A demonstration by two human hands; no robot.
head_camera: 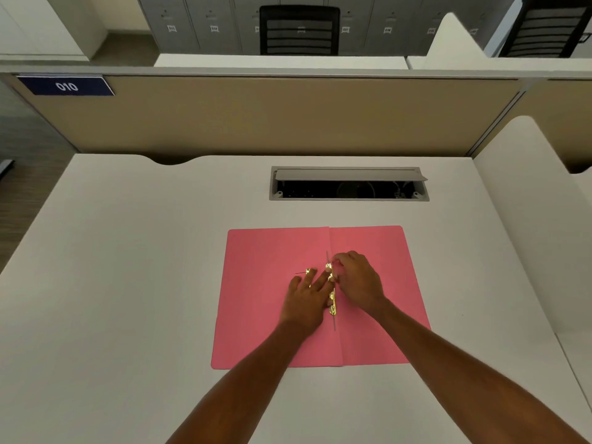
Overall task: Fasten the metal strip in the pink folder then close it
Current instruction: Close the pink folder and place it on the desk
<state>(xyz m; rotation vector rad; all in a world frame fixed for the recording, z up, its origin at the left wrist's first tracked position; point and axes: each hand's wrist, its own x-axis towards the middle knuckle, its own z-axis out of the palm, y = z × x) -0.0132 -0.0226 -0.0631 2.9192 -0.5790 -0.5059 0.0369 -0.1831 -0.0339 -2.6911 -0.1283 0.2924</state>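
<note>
One cam only, on my head, wide-angle, so no 2nd view to share w/ anything. It looks fwd and steeply down over the worktop (134, 257) in front of me. Both my forearms come in from the bottom edge; my hands, left (306, 298) and right (357, 280), sit near frame centre, close to the lens, over the open pink folder (266, 299). Lens bends the edges: worktop sides splay outward. Upper part of frame reaches past the cable hatch (349, 184) to the beige divider panel (256, 116) w/ its 010 plate (66, 86), then a black chair (299, 30) and grey lockers (192, 24) beyond, far off.
</note>
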